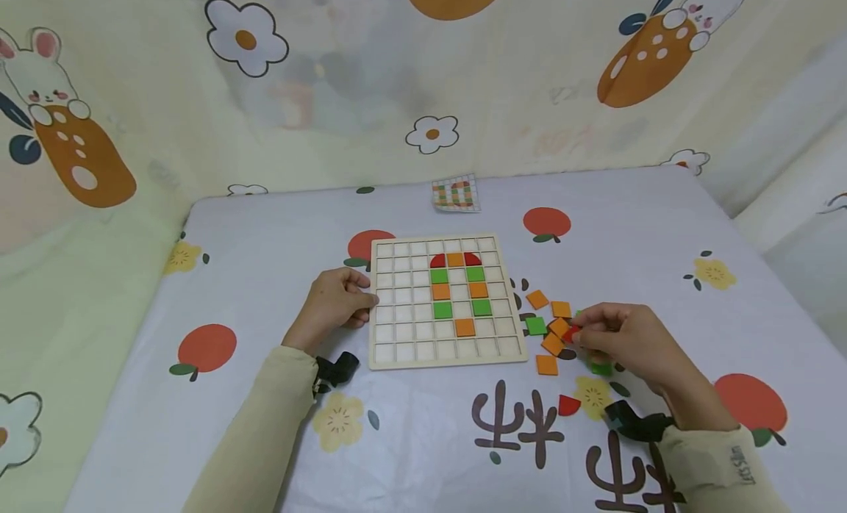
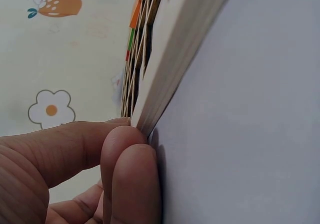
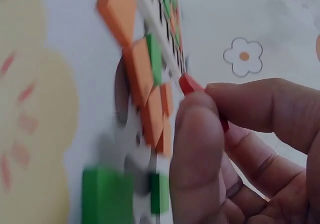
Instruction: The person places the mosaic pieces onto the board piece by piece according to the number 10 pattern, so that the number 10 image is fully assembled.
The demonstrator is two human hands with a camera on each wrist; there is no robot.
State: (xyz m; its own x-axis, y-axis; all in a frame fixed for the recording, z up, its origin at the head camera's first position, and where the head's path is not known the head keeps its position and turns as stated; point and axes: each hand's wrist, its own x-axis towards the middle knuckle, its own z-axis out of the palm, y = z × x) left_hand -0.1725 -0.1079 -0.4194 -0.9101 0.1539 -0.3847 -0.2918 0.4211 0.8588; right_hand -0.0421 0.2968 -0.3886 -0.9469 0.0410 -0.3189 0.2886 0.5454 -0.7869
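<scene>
My left hand [image 1: 334,300] holds the left rim of a square wooden grid board [image 1: 402,331]; in the left wrist view its fingertips [image 2: 132,156] are right at the board's edge. On the grid, green and orange square tiles form two columns, topped by two red rounded tiles [image 1: 437,261] with an orange one between; a single orange tile [image 1: 465,327] lies lower down. Right of the board, my right hand [image 1: 631,344] pinches a small red tile [image 3: 189,84] between thumb and finger, above a loose group of orange tiles [image 1: 552,344] and green tiles [image 1: 536,325].
Near the front of the loose group lies another red rounded tile [image 1: 569,405]. Behind the board, a small printed card [image 1: 455,194] with a coloured grid pattern lies at the table's back edge. A printed cloth [image 1: 265,234] covers the table, and a patterned curtain [image 1: 344,145] hangs behind.
</scene>
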